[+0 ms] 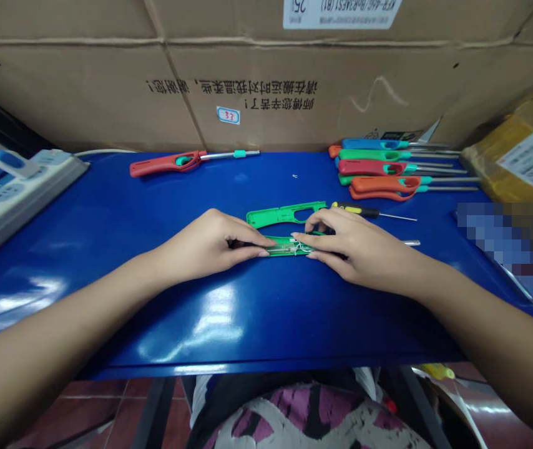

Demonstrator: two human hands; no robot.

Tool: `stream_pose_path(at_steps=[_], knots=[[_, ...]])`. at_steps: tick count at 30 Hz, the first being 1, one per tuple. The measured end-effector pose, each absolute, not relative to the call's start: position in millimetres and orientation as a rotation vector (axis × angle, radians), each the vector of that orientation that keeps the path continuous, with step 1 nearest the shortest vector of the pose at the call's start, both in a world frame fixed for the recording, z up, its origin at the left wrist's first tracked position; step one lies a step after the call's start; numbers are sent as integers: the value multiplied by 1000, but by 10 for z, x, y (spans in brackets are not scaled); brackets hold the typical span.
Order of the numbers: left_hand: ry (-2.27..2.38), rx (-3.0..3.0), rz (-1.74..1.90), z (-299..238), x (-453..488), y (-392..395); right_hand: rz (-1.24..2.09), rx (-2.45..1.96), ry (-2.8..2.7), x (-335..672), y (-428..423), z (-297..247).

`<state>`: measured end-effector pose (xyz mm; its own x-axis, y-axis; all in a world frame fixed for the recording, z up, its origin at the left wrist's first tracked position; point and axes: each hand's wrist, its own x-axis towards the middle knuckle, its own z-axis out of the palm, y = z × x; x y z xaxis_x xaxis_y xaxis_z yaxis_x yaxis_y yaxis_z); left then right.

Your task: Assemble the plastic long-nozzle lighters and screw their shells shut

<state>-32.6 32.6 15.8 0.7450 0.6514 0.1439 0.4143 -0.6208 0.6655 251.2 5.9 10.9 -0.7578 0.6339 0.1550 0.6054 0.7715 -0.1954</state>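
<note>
An opened green lighter body (288, 252) lies on the blue table between my hands, its inner tube and thin white wires (300, 247) showing. My left hand (210, 246) pinches the left end of this body between thumb and fingers. With thumb and fingertips, my right hand (348, 246) grips its right part by the wires; the palm hides the rest. A metal tube tip (410, 242) sticks out beyond the right hand. Just behind lies the separate green half shell (271, 216). A black and yellow screwdriver (364, 211) rests past the right fingers.
A red lighter (166, 165) lies at the back left. Several coloured lighters (383, 168) are stacked at the back right, near a taped box (523, 143). A power strip (18, 187) stands at the left. A large cardboard box (107, 87) walls off the back.
</note>
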Motion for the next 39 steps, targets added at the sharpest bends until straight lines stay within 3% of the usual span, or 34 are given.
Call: stream_pose_path(at_steps=[7,25,39], knots=[[729,2300,497,107,-345,379,196,-972,-2753,2540,78,88],[1173,1945,719,-6,-61,104,163,-941,-2738,2508,60,89],[1188,1955,739,13,-36,67,204,-960,-2712,2507,84,52]])
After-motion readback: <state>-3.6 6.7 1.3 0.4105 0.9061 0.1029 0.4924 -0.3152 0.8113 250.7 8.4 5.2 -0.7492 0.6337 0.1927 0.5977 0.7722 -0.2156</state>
